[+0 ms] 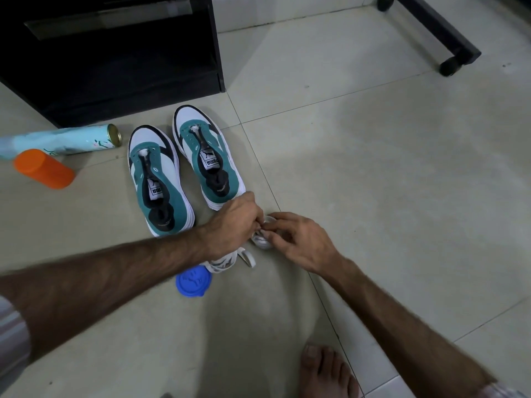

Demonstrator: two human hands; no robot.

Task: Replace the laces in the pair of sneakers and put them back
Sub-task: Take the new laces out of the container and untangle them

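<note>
On the tiled floor, both sneakers are sitting side by side with no laces, while the left hand and right hand are pinching the white laces just behind them, so threading is not yet started.

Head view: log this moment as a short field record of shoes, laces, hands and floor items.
shoes: pair of teal-and-white sneakers, side by side on the tiled floor, no laces in the eyelets
laces: flat white laces, loose on the floor near the heels
left hand: pinches a lace
right hand: pinches the same lace
other items: orange plastic bottle, pale blue spray can, blue round lid
</note>
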